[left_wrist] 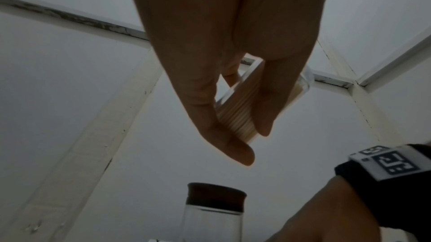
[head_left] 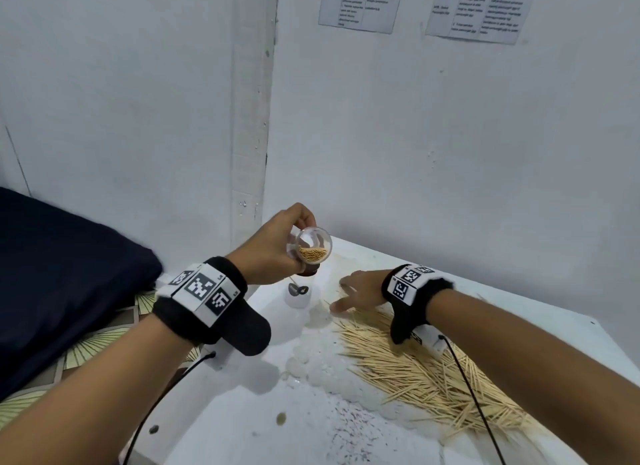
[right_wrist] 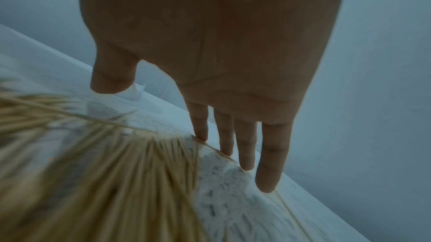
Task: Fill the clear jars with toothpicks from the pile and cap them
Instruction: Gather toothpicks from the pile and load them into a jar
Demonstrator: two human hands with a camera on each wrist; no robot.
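A heap of pale wooden toothpicks [head_left: 426,371] lies on the white bench [head_left: 242,412] under the right hand [head_left: 360,291], fingers spread flat. Beyond, the left hand [head_left: 273,246] pinches a tilted clear jar [head_left: 311,248], seemingly part-filled; a brown-capped clear jar [left_wrist: 215,211] stands below that grip.

Both bare forearms wear black wristbands [head_left: 201,302] bearing white square-coded marker tags [head_left: 408,279] and thin black cables [head_left: 474,399].

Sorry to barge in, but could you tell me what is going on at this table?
A person is packing toothpicks into clear jars. The left hand grips an uncapped jar, tilted and partly filled. The right hand reaches with straight fingers to the far edge of the toothpick pile. Another jar, with a dark cap, stands nearby.
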